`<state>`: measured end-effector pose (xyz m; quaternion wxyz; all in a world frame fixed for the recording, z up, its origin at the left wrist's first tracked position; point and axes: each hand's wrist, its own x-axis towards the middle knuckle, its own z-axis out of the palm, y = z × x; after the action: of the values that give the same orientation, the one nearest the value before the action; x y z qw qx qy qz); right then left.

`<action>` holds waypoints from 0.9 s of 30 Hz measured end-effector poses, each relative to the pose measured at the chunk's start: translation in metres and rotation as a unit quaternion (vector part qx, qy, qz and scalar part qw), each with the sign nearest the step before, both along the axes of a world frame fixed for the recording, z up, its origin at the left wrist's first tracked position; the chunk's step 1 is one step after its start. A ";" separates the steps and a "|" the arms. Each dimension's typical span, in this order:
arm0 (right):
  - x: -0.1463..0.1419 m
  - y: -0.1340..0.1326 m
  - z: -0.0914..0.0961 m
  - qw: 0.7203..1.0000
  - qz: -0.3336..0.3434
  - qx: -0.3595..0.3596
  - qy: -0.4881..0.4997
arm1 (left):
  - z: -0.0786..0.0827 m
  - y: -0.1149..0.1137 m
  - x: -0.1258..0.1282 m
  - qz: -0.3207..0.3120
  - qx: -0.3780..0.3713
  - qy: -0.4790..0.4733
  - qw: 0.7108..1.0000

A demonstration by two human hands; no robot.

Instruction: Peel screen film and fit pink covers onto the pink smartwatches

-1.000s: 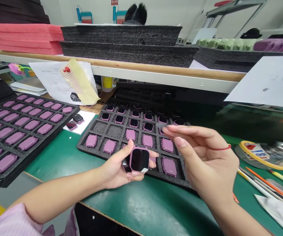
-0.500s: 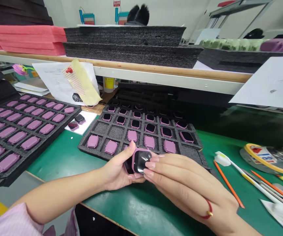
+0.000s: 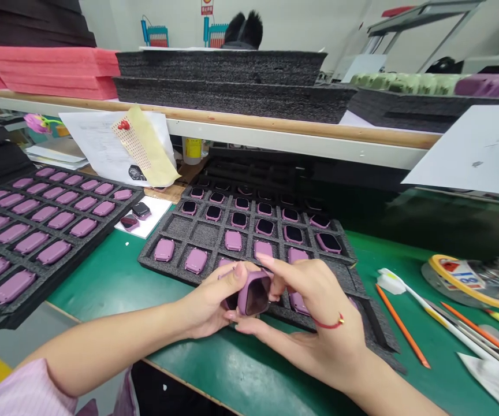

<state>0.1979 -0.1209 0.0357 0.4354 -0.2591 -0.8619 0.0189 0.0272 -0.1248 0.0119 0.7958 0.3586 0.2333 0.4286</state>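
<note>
My left hand (image 3: 212, 300) is closed around a purple-framed smartwatch body (image 3: 256, 296), its thumb on the left edge. A second dark-screened watch body (image 3: 233, 300) shows partly behind it in the same hand. My right hand (image 3: 325, 315) is at the front watch's right side. Its thumb lies along the lower edge, a curled finger touches the right edge, and the index finger stretches above. Behind both hands lies a black foam tray (image 3: 156, 267). Its back rows hold watches screen up, its front rows hold purple watches back side up, and the hands cover some of them.
A second foam tray (image 3: 76, 245) full of purple watch bodies lies left. Two loose watches rest on a white pad (image 3: 156, 218). At right are a toothbrush (image 3: 423, 303), an orange stick (image 3: 403, 326) and a tape roll (image 3: 475, 283). A shelf (image 3: 275, 134) crosses above.
My right hand has drawn its flat fingers off the screen and turned, with thumb and fingers now at the watch's edges. The front watch has tilted and its screen looks darker.
</note>
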 end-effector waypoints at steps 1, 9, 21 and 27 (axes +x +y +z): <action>0.000 0.000 -0.001 1.000 0.002 -0.008 -0.004 | -0.001 0.000 0.000 0.006 0.003 0.004 1.000; 0.002 0.003 0.006 0.994 0.043 -0.091 0.028 | -0.004 0.003 -0.002 -0.003 -0.085 -0.002 0.996; 0.001 0.033 0.009 0.991 -0.018 -0.124 0.042 | 0.005 0.002 0.001 -0.017 -0.084 -0.005 0.996; -0.039 0.089 -0.011 0.972 -0.065 -0.219 -0.049 | 0.000 0.000 0.000 -0.074 -0.083 0.112 0.987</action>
<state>0.1586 -0.0319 0.0248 0.3255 -0.4041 -0.8384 0.1667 0.0275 -0.1246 0.0120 0.8214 0.3534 0.3280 0.3047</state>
